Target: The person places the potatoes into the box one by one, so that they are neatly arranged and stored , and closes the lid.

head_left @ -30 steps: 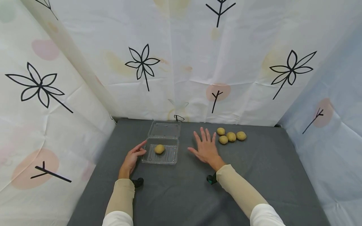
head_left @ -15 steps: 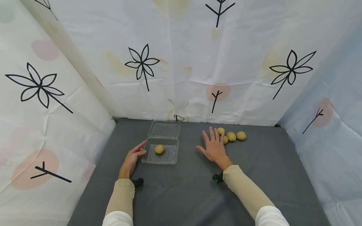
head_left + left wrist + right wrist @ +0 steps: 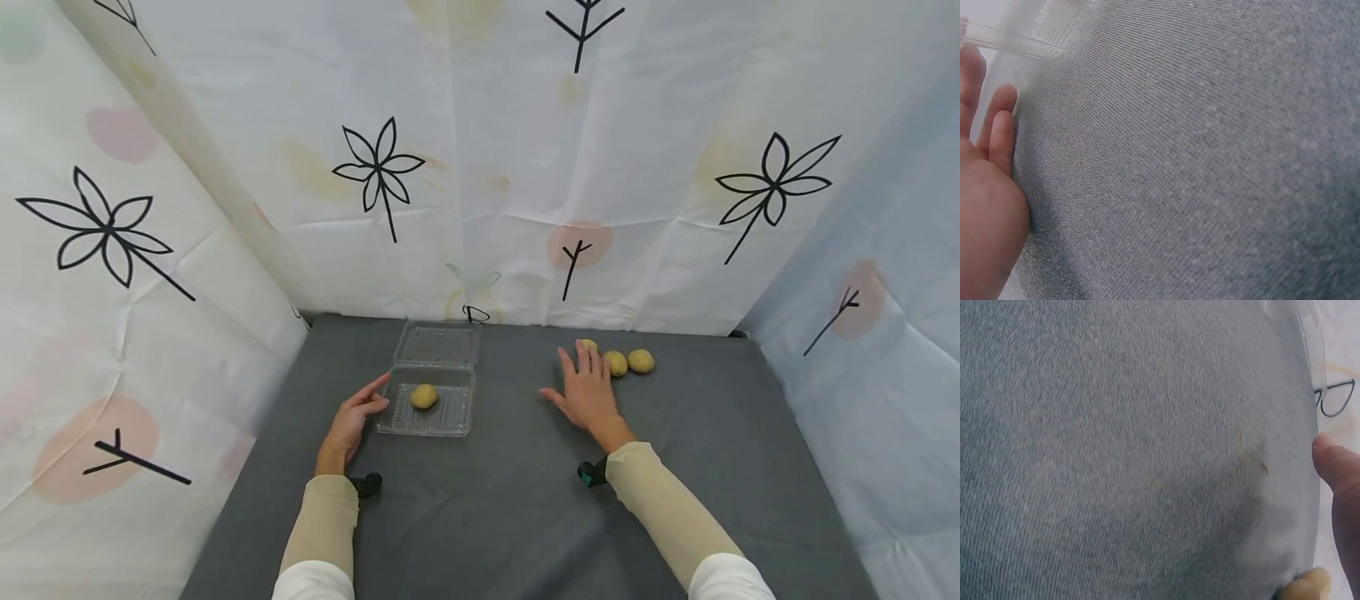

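Observation:
A clear plastic clamshell container [image 3: 457, 423] lies with its lid back, one small yellow potato [image 3: 423, 397] inside. At its left edge my left hand [image 3: 348, 423] pinches the rim; in the left wrist view, fingertips [image 3: 971, 59] meet the rim. My right hand [image 3: 590, 398] is over the left end of a group of potatoes [image 3: 641, 361], its fingers spread and fairly straight. Behind its fingers one potato [image 3: 590, 345] is partly covered, and another potato [image 3: 617, 363] shows beside them. In the right wrist view only part of the right hand [image 3: 1342, 478] appears.
A dark grey cloth covers the table [image 3: 495, 508]. Patterned white curtains [image 3: 510, 167] close off the back and both sides. The container's raised lid [image 3: 437, 343] reaches toward the back curtain.
My right hand has moved right, over the left side of the potato group, and now hides a potato that was visible. The left hand and container have stayed in place.

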{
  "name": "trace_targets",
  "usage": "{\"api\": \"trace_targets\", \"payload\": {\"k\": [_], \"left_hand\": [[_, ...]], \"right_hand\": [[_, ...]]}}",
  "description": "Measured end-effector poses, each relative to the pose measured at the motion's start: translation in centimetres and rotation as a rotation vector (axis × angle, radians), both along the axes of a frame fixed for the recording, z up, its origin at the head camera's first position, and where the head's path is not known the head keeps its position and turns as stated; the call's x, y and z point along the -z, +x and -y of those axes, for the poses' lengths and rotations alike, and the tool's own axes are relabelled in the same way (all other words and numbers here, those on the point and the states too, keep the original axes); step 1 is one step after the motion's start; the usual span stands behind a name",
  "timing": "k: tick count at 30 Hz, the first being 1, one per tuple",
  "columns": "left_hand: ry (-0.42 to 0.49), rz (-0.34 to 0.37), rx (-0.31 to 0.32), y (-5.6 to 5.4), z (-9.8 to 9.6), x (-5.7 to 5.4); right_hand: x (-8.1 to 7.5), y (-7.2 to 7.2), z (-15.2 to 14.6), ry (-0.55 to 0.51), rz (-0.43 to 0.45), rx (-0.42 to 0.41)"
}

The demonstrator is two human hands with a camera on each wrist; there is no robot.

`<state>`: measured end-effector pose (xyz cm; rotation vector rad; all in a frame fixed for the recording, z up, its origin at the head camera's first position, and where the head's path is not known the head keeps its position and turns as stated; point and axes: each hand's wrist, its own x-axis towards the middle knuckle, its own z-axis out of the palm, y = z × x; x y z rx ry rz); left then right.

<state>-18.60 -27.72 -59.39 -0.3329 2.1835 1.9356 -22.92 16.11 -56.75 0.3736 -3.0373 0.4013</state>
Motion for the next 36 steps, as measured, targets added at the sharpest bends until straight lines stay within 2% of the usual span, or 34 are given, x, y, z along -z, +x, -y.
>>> {"api": "trace_targets", "payload": {"k": [8, 18, 24, 31, 36], "left_hand": [[-0.004, 0.001, 0.003, 0.0, 0.0, 0.0], [-0.01, 0.003, 0.008, 0.1, 0.0, -0.1], [-0.011, 0.001, -0.005, 0.0, -0.1, 0.1], [-0.008, 0.005, -0.013, 0.0, 0.0, 0.2], [-0.013, -0.009, -0.008, 0.1, 0.1, 0.2]], "right_hand": [[-0.2, 0.2, -1.2, -0.043, -0.004, 0.027], [0.4, 0.3, -2.8, -0.101, -0.062, 0.067], [1.2, 0.5, -3.7, -0.23, -0.116, 0.081], [2.1, 0.4, -4.4, -0.369, -0.084, 0.139], [2.6, 0.2, -4.3, -0.427, -0.14, 0.163]]}}
